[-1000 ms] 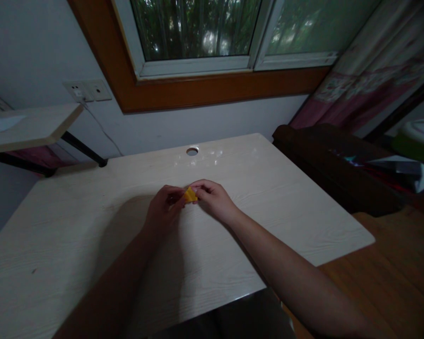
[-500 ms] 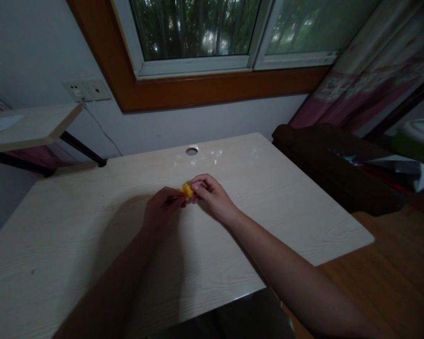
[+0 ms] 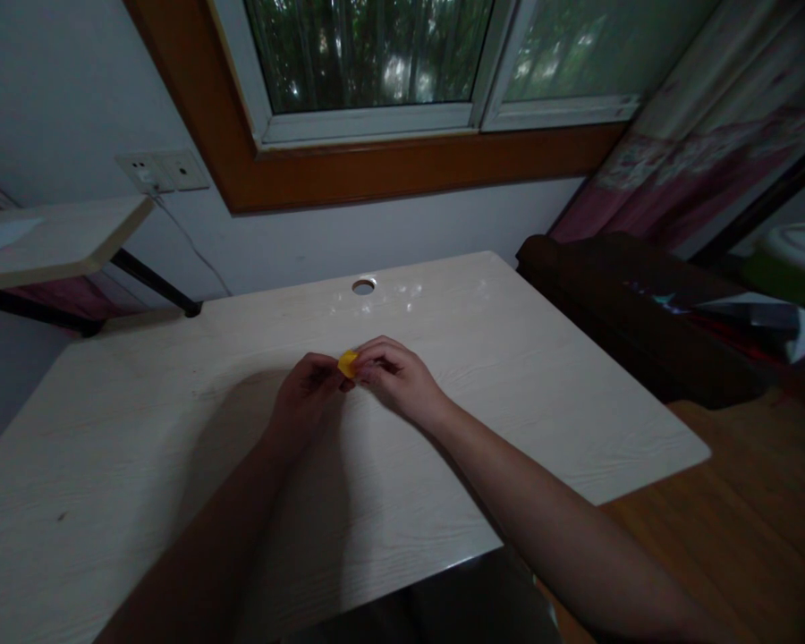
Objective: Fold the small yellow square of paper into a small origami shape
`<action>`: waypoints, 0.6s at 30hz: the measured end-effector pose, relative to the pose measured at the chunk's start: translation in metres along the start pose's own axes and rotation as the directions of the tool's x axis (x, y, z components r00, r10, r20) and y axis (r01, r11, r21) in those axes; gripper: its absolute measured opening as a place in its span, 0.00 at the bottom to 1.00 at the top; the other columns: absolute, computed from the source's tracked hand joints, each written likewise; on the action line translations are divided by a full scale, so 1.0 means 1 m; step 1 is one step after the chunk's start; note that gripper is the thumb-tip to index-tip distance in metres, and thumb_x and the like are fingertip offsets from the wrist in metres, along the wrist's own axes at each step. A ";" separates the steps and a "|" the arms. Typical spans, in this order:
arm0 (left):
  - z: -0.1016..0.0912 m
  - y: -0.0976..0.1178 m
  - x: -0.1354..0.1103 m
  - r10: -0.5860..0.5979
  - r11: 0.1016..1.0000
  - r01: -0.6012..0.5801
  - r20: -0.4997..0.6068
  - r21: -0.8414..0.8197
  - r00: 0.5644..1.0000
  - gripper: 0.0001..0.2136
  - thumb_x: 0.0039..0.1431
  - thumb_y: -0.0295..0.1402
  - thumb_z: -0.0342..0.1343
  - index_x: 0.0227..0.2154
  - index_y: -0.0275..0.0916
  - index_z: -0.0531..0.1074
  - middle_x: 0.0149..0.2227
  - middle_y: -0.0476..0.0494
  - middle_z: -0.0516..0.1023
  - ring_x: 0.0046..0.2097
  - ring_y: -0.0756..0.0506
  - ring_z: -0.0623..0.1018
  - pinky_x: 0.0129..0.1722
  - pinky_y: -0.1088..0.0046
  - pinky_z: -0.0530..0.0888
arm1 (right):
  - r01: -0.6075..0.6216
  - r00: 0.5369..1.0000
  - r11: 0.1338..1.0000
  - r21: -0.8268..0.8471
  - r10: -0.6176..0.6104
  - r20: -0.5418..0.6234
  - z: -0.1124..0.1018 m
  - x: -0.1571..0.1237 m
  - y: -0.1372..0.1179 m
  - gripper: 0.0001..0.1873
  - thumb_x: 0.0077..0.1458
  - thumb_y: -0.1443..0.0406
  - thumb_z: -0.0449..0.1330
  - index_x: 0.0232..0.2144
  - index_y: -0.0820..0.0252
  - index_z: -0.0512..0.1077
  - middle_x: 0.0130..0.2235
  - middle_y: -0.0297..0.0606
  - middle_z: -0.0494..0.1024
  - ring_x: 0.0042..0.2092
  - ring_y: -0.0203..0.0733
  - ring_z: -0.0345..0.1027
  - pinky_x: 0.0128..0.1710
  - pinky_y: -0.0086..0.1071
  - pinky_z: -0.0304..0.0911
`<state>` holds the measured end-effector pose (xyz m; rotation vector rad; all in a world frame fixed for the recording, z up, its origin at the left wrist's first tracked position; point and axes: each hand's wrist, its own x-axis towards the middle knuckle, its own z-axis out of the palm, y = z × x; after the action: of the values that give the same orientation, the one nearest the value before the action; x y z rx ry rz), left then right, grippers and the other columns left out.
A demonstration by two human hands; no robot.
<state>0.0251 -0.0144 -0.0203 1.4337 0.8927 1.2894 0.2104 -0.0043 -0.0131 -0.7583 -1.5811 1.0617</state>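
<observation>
A small yellow folded piece [image 3: 347, 363], which looks like paper, is pinched between my two hands over the middle of the pale wooden table [image 3: 510, 358]. My left hand [image 3: 305, 394] grips its left side with thumb and fingers closed. From the right, my right hand [image 3: 399, 376] has its fingertips on the piece and covers part of it. The exact shape of the yellow piece is hard to make out, since fingers hide much of it.
A round cable hole [image 3: 363, 286] sits near the table's back edge. At the left stands a raised shelf [image 3: 60, 237] on black legs. A wall socket [image 3: 161, 172] holds a plug with a white cord. Dark furniture [image 3: 617, 313] stands right of the table, below a curtain.
The yellow piece has shifted slightly left and turned, showing a rounder outline. My right hand's fingers have moved left and now cover more of it. My left hand stays nearly in place.
</observation>
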 end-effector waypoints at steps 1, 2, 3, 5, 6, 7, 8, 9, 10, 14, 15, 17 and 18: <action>0.000 -0.001 0.000 0.009 1.000 -0.009 0.013 -0.005 1.000 0.08 0.57 0.36 0.60 0.35 0.38 0.70 0.30 0.47 0.77 0.32 0.49 0.77 0.36 0.70 0.75 | 0.021 1.000 1.000 -0.016 -0.021 0.011 0.000 0.000 -0.001 0.04 0.56 0.64 0.63 0.35 0.55 0.76 0.41 0.38 0.75 0.44 0.40 0.71 0.44 0.37 0.68; -0.001 -0.001 0.000 0.017 1.000 -0.017 0.022 -0.009 1.000 0.08 0.57 0.35 0.60 0.36 0.38 0.70 0.30 0.47 0.77 0.33 0.49 0.77 0.37 0.70 0.75 | 0.042 0.999 0.999 -0.031 -0.041 0.019 0.000 0.000 -0.002 0.03 0.56 0.64 0.62 0.35 0.55 0.76 0.42 0.38 0.75 0.45 0.40 0.70 0.46 0.38 0.68; -0.001 -0.002 0.000 0.025 1.000 -0.024 0.029 -0.010 0.999 0.07 0.58 0.35 0.60 0.36 0.39 0.70 0.31 0.47 0.77 0.33 0.49 0.77 0.37 0.70 0.75 | 0.059 0.998 0.997 -0.044 -0.058 0.026 0.000 0.001 -0.003 0.03 0.57 0.64 0.61 0.35 0.54 0.75 0.42 0.38 0.75 0.46 0.40 0.70 0.48 0.38 0.67; -0.001 -0.003 -0.001 0.034 0.999 -0.034 0.033 -0.002 0.999 0.07 0.58 0.35 0.60 0.36 0.39 0.70 0.32 0.47 0.76 0.34 0.49 0.77 0.37 0.70 0.74 | 0.071 0.997 0.995 -0.069 -0.069 0.034 0.000 0.001 -0.004 0.04 0.58 0.64 0.60 0.36 0.54 0.75 0.42 0.38 0.76 0.45 0.40 0.71 0.48 0.38 0.66; 0.000 -0.003 -0.001 0.035 0.999 -0.035 0.032 0.005 0.999 0.07 0.58 0.35 0.60 0.36 0.39 0.69 0.32 0.47 0.76 0.34 0.49 0.76 0.37 0.70 0.74 | 0.070 0.997 0.993 -0.094 -0.068 0.029 0.000 0.001 -0.005 0.04 0.59 0.64 0.60 0.37 0.54 0.75 0.41 0.37 0.76 0.44 0.39 0.71 0.47 0.38 0.66; 0.000 -0.003 -0.001 0.035 0.999 -0.035 0.030 0.014 0.999 0.08 0.58 0.35 0.60 0.37 0.39 0.69 0.32 0.47 0.76 0.34 0.49 0.76 0.37 0.70 0.74 | 0.068 0.998 0.990 -0.122 -0.066 0.024 0.000 0.001 -0.006 0.05 0.59 0.64 0.59 0.37 0.54 0.75 0.40 0.37 0.76 0.43 0.39 0.71 0.46 0.38 0.66; 0.000 -0.002 -0.001 0.034 0.999 -0.035 0.029 0.025 0.999 0.08 0.58 0.35 0.60 0.37 0.39 0.69 0.33 0.46 0.76 0.34 0.49 0.76 0.37 0.70 0.74 | 0.069 0.998 0.986 -0.151 -0.067 0.016 -0.001 0.001 -0.007 0.05 0.59 0.65 0.59 0.37 0.54 0.75 0.39 0.37 0.76 0.43 0.39 0.71 0.46 0.37 0.66; 0.001 -0.002 0.000 0.037 0.999 -0.038 0.030 0.038 0.999 0.08 0.57 0.35 0.60 0.37 0.40 0.69 0.34 0.46 0.76 0.35 0.49 0.76 0.37 0.70 0.74 | 0.071 0.997 0.981 -0.182 -0.070 0.007 -0.001 0.001 -0.007 0.05 0.59 0.65 0.59 0.36 0.54 0.75 0.39 0.37 0.76 0.42 0.39 0.71 0.45 0.37 0.66; 0.001 -0.001 0.000 0.048 0.997 -0.049 0.033 0.054 0.998 0.08 0.57 0.34 0.60 0.37 0.40 0.70 0.36 0.45 0.76 0.37 0.48 0.76 0.39 0.70 0.74 | 0.075 0.997 0.975 -0.211 -0.077 0.001 -0.001 0.000 -0.008 0.04 0.59 0.65 0.59 0.36 0.54 0.75 0.38 0.36 0.76 0.41 0.39 0.71 0.44 0.36 0.66; 0.002 0.002 0.002 0.142 0.983 -0.148 0.064 0.106 0.988 0.07 0.58 0.32 0.59 0.39 0.40 0.71 0.42 0.42 0.73 0.46 0.45 0.75 0.46 0.66 0.74 | 0.102 0.994 0.945 -0.312 -0.112 -0.014 -0.003 0.000 -0.009 0.05 0.59 0.66 0.58 0.36 0.54 0.75 0.37 0.36 0.76 0.40 0.39 0.70 0.42 0.35 0.65; 0.002 0.003 0.002 0.166 0.979 -0.172 0.067 0.106 0.984 0.08 0.58 0.32 0.59 0.40 0.41 0.70 0.44 0.42 0.72 0.47 0.45 0.74 0.46 0.66 0.74 | 0.114 0.992 0.935 -0.335 -0.124 -0.010 -0.003 0.000 -0.010 0.06 0.60 0.66 0.58 0.37 0.54 0.75 0.37 0.36 0.76 0.40 0.40 0.70 0.42 0.36 0.65; 0.002 0.003 0.001 0.215 0.968 -0.221 0.061 0.116 0.975 0.12 0.57 0.31 0.59 0.44 0.43 0.68 0.47 0.41 0.69 0.48 0.45 0.74 0.46 0.65 0.75 | 0.148 0.988 0.914 -0.379 -0.153 0.017 -0.004 -0.001 -0.011 0.07 0.61 0.67 0.56 0.39 0.54 0.74 0.38 0.37 0.76 0.41 0.40 0.70 0.42 0.36 0.65; 0.002 0.002 0.001 0.242 0.958 -0.249 0.062 0.142 0.968 0.14 0.57 0.30 0.59 0.46 0.44 0.67 0.49 0.41 0.68 0.49 0.45 0.73 0.46 0.65 0.76 | 0.170 0.985 0.901 -0.399 -0.167 0.042 -0.005 -0.001 -0.012 0.07 0.61 0.67 0.56 0.39 0.54 0.73 0.38 0.38 0.76 0.41 0.41 0.70 0.43 0.37 0.65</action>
<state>0.0267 -0.0143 -0.0179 1.7273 0.8138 1.3909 0.2162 -0.0083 -0.0025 -0.8701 -1.8627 0.6178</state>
